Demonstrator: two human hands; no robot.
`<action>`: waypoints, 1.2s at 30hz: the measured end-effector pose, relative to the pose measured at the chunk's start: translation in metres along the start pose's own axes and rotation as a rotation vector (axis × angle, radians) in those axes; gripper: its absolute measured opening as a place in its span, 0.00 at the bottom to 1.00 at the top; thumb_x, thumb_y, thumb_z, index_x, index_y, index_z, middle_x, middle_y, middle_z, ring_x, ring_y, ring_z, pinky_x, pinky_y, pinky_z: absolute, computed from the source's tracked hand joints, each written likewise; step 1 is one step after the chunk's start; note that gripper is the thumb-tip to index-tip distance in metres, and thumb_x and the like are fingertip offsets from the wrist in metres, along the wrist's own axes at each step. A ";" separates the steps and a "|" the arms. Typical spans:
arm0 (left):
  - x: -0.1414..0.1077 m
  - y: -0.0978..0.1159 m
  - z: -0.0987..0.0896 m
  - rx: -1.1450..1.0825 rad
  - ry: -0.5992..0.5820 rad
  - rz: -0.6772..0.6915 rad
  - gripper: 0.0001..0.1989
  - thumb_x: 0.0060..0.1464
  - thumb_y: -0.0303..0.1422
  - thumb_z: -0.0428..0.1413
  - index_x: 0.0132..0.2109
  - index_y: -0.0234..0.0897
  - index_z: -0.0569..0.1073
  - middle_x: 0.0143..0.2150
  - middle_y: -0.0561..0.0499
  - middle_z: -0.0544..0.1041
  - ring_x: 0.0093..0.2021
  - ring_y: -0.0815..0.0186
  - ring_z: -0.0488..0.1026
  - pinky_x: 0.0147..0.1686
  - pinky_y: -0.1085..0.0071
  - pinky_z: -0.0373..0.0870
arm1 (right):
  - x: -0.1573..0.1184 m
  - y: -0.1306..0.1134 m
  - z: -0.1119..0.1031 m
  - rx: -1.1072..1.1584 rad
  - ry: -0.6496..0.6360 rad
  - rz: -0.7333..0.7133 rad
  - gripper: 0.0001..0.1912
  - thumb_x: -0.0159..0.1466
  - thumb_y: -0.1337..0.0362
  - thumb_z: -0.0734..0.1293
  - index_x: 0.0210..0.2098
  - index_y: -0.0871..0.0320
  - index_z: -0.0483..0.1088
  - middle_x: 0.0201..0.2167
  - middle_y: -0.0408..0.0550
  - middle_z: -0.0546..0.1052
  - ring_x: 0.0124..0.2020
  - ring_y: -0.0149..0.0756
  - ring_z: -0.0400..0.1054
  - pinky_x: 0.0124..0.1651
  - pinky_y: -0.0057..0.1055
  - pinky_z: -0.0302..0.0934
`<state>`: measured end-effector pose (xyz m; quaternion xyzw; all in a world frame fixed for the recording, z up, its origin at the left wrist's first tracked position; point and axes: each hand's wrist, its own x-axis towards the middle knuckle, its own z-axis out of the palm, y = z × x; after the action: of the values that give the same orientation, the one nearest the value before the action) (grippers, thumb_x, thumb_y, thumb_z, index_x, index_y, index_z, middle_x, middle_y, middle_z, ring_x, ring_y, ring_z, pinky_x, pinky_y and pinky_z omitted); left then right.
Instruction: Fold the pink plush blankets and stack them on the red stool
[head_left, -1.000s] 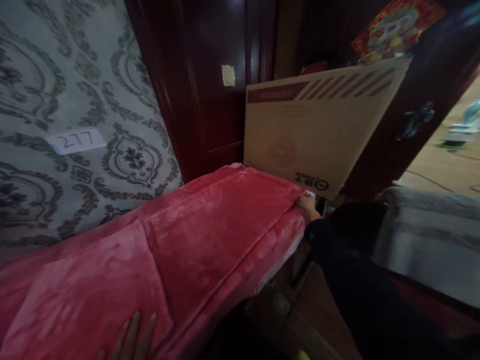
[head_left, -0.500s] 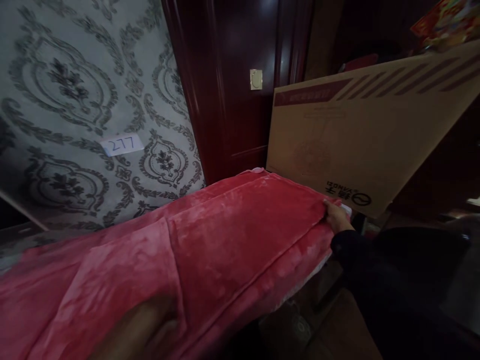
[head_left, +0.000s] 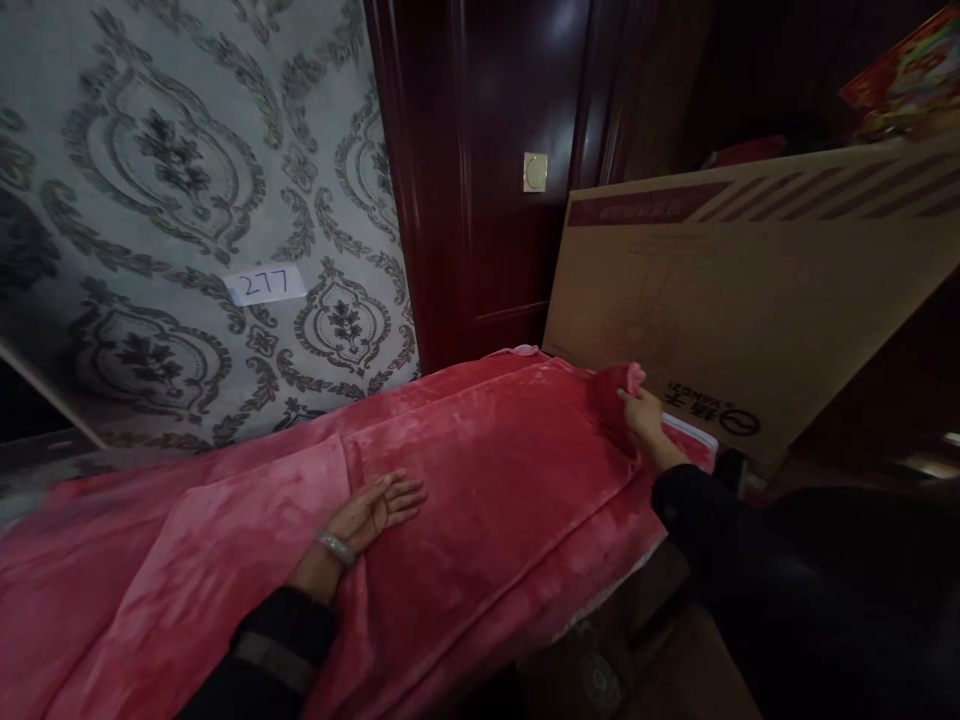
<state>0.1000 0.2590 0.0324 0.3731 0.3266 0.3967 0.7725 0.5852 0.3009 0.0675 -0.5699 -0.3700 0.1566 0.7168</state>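
A red plush garment or cover, its exact kind unclear, lies in long flat layers across the surface in front of me. My right hand grips its far right end and holds that edge lifted and folded back a little. Palm turned up and fingers stretched out, my left hand rests on the middle of the red fabric, beside a seam; a bracelet circles that wrist. Under the lifted end, another red layer with a whitish edge strip shows.
A large cardboard box leans behind the right end of the fabric. Beyond stand a dark red door panel with a square plate and a patterned wall bearing a paper label marked 277. A red, colourful package sits upper right.
My right hand has raised the fabric's right end and brought it slightly left. My left hand, blurred at the bottom before, has come forward onto the fabric with its fingers spread.
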 end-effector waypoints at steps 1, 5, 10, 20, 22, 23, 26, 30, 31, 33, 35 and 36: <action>0.002 -0.005 -0.007 -0.034 -0.021 0.010 0.15 0.60 0.39 0.63 0.50 0.37 0.77 0.53 0.39 0.82 0.55 0.52 0.79 0.64 0.48 0.63 | -0.004 -0.003 0.012 -0.012 -0.030 0.011 0.13 0.66 0.57 0.72 0.40 0.63 0.76 0.36 0.47 0.78 0.36 0.38 0.73 0.43 0.38 0.69; 0.000 -0.013 -0.015 -0.101 -0.116 0.028 0.19 0.62 0.41 0.61 0.56 0.36 0.76 0.58 0.36 0.79 0.59 0.50 0.77 0.67 0.47 0.58 | -0.050 -0.016 0.046 -0.028 -0.301 -0.092 0.13 0.59 0.56 0.72 0.35 0.61 0.77 0.30 0.44 0.78 0.35 0.40 0.71 0.41 0.34 0.66; 0.001 -0.012 -0.012 -0.163 -0.132 0.038 0.18 0.62 0.42 0.62 0.53 0.35 0.76 0.57 0.38 0.80 0.59 0.50 0.77 0.65 0.50 0.61 | -0.141 -0.018 0.035 -0.094 -0.697 -0.372 0.15 0.63 0.50 0.67 0.31 0.55 0.76 0.30 0.46 0.79 0.35 0.43 0.73 0.41 0.35 0.69; 0.002 -0.015 -0.004 -0.128 0.034 0.037 0.14 0.61 0.34 0.61 0.51 0.36 0.70 0.52 0.37 0.79 0.53 0.53 0.80 0.58 0.53 0.68 | -0.192 0.001 0.015 -0.073 -0.859 -0.416 0.17 0.59 0.60 0.64 0.43 0.52 0.80 0.44 0.51 0.83 0.47 0.50 0.77 0.53 0.47 0.70; 0.008 -0.009 0.003 -0.101 0.104 0.007 0.14 0.59 0.33 0.63 0.49 0.35 0.69 0.49 0.36 0.79 0.49 0.53 0.81 0.55 0.54 0.71 | -0.188 -0.001 0.017 -0.066 -0.798 -0.358 0.15 0.57 0.59 0.64 0.40 0.52 0.80 0.39 0.49 0.84 0.43 0.50 0.77 0.50 0.45 0.71; 0.013 -0.005 0.008 -0.072 0.142 -0.008 0.14 0.58 0.33 0.63 0.48 0.35 0.69 0.47 0.36 0.79 0.47 0.53 0.81 0.54 0.54 0.72 | -0.186 -0.003 0.018 -0.065 -0.766 -0.327 0.14 0.57 0.59 0.64 0.37 0.52 0.79 0.36 0.48 0.83 0.41 0.49 0.77 0.48 0.44 0.72; 0.036 0.007 0.027 0.053 0.238 -0.029 0.14 0.57 0.34 0.62 0.47 0.34 0.70 0.41 0.39 0.79 0.39 0.54 0.81 0.47 0.55 0.76 | -0.186 -0.008 0.021 -0.057 -0.684 -0.270 0.12 0.57 0.58 0.62 0.32 0.53 0.77 0.30 0.46 0.81 0.34 0.45 0.76 0.42 0.39 0.72; 0.070 0.014 0.050 0.113 0.315 0.045 0.19 0.56 0.32 0.62 0.54 0.34 0.72 0.37 0.44 0.78 0.33 0.61 0.78 0.40 0.62 0.76 | -0.202 -0.005 0.025 -0.049 -0.690 -0.324 0.15 0.59 0.59 0.62 0.38 0.54 0.79 0.35 0.48 0.83 0.37 0.47 0.78 0.43 0.42 0.73; 0.077 0.014 0.053 0.116 0.341 0.085 0.22 0.56 0.31 0.62 0.57 0.36 0.71 0.37 0.46 0.79 0.32 0.63 0.77 0.38 0.66 0.75 | -0.207 -0.001 0.025 -0.054 -0.719 -0.362 0.16 0.60 0.60 0.62 0.40 0.54 0.80 0.38 0.48 0.84 0.39 0.48 0.78 0.45 0.43 0.73; 0.087 0.013 0.055 0.130 0.393 0.161 0.32 0.53 0.27 0.63 0.64 0.41 0.67 0.38 0.50 0.78 0.30 0.68 0.74 0.34 0.72 0.72 | -0.216 0.006 0.024 -0.069 -0.786 -0.457 0.18 0.61 0.62 0.62 0.44 0.54 0.80 0.43 0.50 0.84 0.44 0.49 0.79 0.50 0.47 0.73; 0.093 0.012 0.054 0.158 0.422 0.202 0.39 0.50 0.22 0.61 0.69 0.41 0.64 0.38 0.52 0.78 0.27 0.71 0.70 0.29 0.76 0.67 | -0.222 0.012 0.023 -0.095 -0.835 -0.547 0.21 0.61 0.65 0.62 0.50 0.52 0.80 0.48 0.50 0.83 0.50 0.49 0.77 0.55 0.49 0.72; 0.095 0.013 0.052 0.177 0.428 0.210 0.42 0.47 0.20 0.60 0.70 0.40 0.64 0.37 0.52 0.78 0.25 0.72 0.68 0.27 0.76 0.64 | -0.224 0.013 0.023 -0.114 -0.850 -0.582 0.23 0.61 0.67 0.62 0.53 0.52 0.79 0.50 0.50 0.82 0.52 0.48 0.77 0.56 0.49 0.71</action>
<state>0.1819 0.3288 0.0497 0.3787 0.4754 0.5146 0.6047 0.4201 0.1760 -0.0219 -0.3675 -0.7797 0.1481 0.4848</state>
